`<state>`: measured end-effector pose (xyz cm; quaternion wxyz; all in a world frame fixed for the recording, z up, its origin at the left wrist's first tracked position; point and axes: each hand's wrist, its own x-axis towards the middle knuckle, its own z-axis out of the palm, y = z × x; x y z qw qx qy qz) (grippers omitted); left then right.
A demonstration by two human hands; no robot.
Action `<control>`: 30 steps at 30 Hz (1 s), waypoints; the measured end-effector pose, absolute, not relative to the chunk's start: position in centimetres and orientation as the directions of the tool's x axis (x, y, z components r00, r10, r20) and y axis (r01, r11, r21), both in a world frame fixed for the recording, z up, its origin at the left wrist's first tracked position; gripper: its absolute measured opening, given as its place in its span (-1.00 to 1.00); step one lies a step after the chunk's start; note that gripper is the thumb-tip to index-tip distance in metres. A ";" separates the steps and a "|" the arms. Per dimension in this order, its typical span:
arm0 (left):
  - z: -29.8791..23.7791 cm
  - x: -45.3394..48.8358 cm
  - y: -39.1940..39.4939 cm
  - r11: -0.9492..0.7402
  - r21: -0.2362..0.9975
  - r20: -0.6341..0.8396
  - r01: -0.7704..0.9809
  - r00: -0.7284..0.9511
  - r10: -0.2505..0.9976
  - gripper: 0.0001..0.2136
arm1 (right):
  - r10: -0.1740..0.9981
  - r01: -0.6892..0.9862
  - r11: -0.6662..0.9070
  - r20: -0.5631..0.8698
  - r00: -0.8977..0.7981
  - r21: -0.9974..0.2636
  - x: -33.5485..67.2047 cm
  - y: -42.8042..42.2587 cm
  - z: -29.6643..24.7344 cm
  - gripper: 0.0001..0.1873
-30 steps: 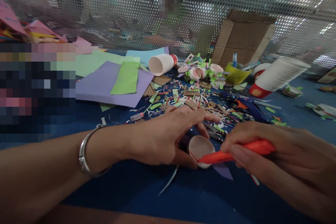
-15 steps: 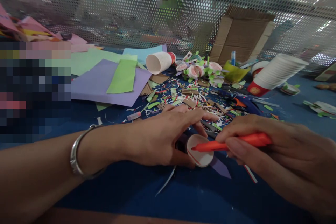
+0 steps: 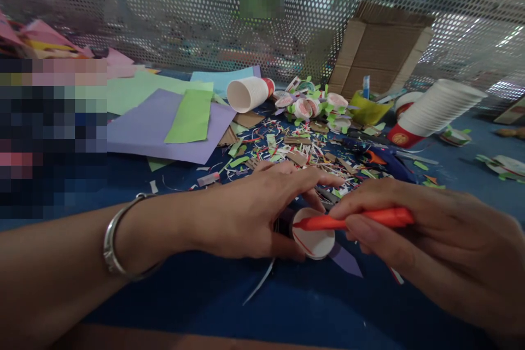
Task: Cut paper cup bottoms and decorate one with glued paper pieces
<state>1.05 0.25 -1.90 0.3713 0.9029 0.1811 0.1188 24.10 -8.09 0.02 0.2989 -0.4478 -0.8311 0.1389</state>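
Observation:
A small round white disc [image 3: 318, 240], like the bottom of a paper cup, lies under my hands with a red line along its left side. My left hand [image 3: 262, 213] grips the disc, thumb at its near-left edge and fingers curving round the far side. Between the thumb and fingers of my right hand [image 3: 414, 246] is a red-orange marker pen [image 3: 369, 220]. The pen's tip touches or hovers just over the disc's upper-left part. From beneath the disc a pointed purple paper strip [image 3: 346, 260] sticks out to the right.
Paper scraps [image 3: 299, 142] lie beyond my hands, beside a blue glue gun [image 3: 381, 156]. Purple paper [image 3: 143, 126] and a green strip [image 3: 191, 115] are at left. Stacked paper cups [image 3: 435, 112] lean at right. Cardboard [image 3: 381, 54] stands against the perforated metal screen [image 3: 184, 27].
The marker's tip has shifted a little left and up across the disc, my right hand moving with it. My left hand keeps its hold on the disc.

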 end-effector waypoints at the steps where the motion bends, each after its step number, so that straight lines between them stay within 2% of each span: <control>1: -1.9 1.0 0.3 -0.663 0.711 0.086 0.236 0.906 0.414 -0.21 | 0.832 0.669 0.554 0.363 -0.420 -0.497 24.1 -8.1 0.0 -0.87; 24: -2.0 1.1 0.3 -0.675 0.700 0.098 0.233 0.905 0.413 -0.17 | 0.818 0.653 0.573 0.391 -0.422 -0.495 24.2 -8.1 -0.1 -0.88; 30: -1.9 1.0 0.1 -0.670 0.701 0.086 0.244 0.904 0.419 -0.21 | 0.801 0.637 0.598 0.358 -0.479 -0.486 24.6 -8.0 0.5 -0.85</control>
